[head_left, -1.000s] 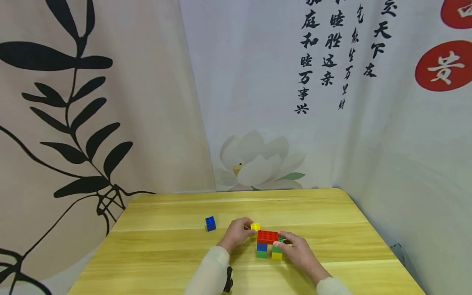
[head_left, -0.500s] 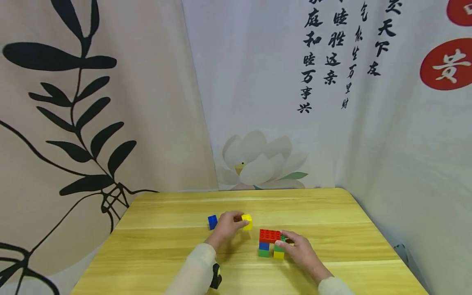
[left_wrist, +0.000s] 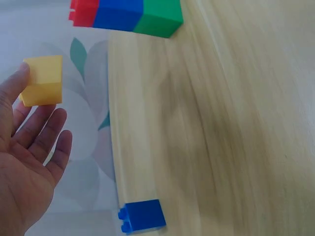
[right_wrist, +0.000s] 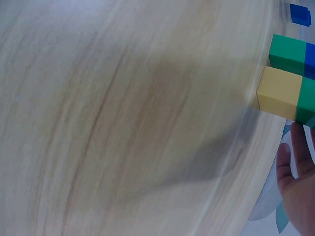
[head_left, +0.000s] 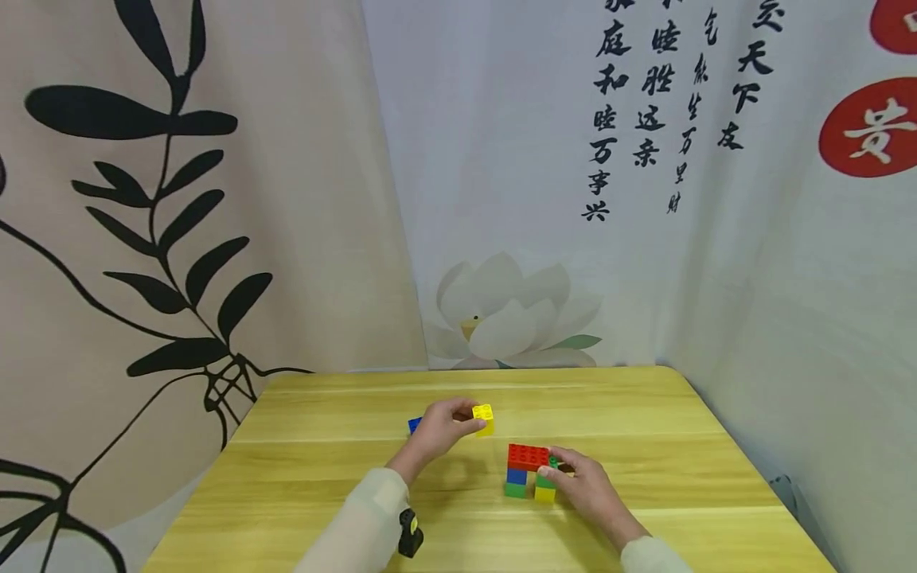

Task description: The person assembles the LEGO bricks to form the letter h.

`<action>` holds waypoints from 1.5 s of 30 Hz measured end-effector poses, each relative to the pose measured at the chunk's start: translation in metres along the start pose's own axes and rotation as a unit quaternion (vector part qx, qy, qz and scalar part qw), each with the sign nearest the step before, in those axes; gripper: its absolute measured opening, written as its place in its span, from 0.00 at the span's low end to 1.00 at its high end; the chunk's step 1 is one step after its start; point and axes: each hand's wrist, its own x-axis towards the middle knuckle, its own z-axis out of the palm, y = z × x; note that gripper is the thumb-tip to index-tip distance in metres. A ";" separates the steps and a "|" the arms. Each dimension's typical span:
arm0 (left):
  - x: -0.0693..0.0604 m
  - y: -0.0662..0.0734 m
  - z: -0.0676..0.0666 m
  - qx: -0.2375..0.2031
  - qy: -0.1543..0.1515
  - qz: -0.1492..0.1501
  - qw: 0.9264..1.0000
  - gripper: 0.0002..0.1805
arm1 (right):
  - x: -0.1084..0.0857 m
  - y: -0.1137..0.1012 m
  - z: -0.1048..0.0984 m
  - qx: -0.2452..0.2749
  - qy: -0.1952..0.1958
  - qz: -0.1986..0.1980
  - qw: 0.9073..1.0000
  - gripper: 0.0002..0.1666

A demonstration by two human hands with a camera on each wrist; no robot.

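Observation:
In the head view my left hand pinches a yellow toy building block between thumb and fingers, raised off the table. The left wrist view shows that yellow block at the fingertips, with the other fingers loosely bent. My right hand holds the right end of a small bridge of building blocks, thumb in front and a finger behind. A red block spans its top; the left leg is blue over green, the right leg green over yellow. Only part of the right hand shows in the right wrist view.
A loose blue block lies behind my left hand, partly hidden by it. It shows whole in the left wrist view, as a blue block with studs. The wooden table meets a printed curtain at the back.
My left hand has carried the yellow block from beside the bridge, away to the left and upward, now partly covering the loose blue block. My right hand has stayed at the bridge.

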 end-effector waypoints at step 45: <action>-0.007 0.027 0.035 0.014 -0.090 0.035 0.995 0.14 | 0.002 0.002 0.003 0.006 0.006 0.022 1.000 0.33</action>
